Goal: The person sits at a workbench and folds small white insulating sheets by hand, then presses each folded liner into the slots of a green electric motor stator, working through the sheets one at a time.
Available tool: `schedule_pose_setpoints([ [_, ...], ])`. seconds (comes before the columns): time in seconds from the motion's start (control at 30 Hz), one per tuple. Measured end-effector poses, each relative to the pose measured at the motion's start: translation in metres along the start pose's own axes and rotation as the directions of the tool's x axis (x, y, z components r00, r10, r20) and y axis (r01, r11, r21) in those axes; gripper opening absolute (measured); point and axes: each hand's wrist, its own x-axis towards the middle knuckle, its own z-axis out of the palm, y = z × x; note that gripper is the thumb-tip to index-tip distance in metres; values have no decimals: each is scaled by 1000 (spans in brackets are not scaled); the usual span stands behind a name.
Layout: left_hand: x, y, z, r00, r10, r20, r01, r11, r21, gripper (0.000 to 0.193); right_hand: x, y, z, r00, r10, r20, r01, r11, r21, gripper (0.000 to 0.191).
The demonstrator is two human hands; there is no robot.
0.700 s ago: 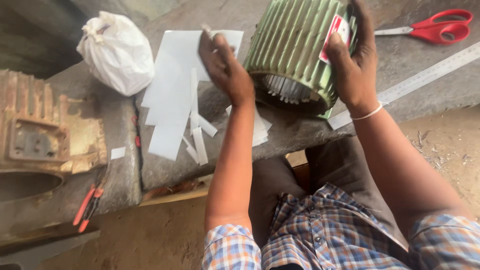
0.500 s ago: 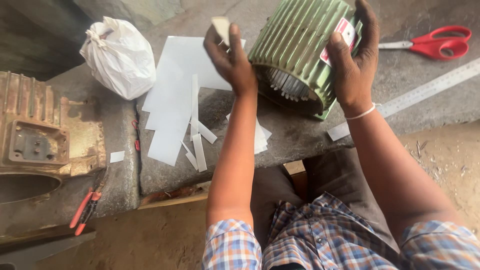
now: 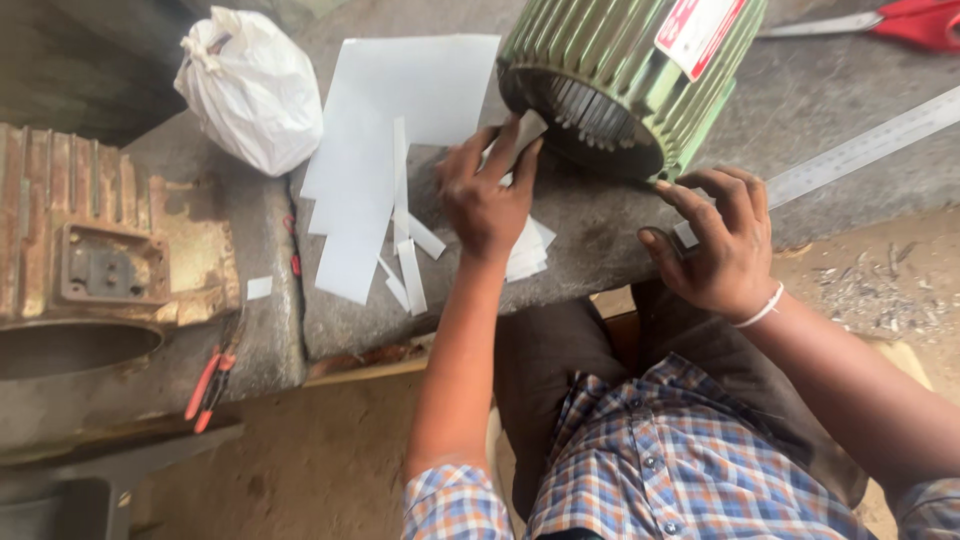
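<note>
The left hand [image 3: 487, 205] pinches a small white paper strip [image 3: 527, 130] just before the open mouth of the green motor housing [image 3: 625, 75], so the right hand [image 3: 722, 240], fingers curled and holding nothing, should steady that rim.

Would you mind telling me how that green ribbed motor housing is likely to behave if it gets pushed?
The green motor housing looks like finned cast metal, so probably heavy and stiff. It lies on its round side on the stone slab, so it may roll; the right hand touches its rim.
</note>
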Motion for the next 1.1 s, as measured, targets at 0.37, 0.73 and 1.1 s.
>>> schedule_pose_setpoints([
  [0.37,-2,3,36,999,40,-35,-36,995,97,18,10,3,-4,991,-107,77,110,993,-41,35],
  [0.73,5,9,41,992,127,15,-127,961,245,13,8,7,-4,987,-95,129,104,993,-62,31],
  [1.1,4,26,44,978,121,170,-175,920,351,34,6,10,-7,990,-87,115,93,995,-45,26],
])
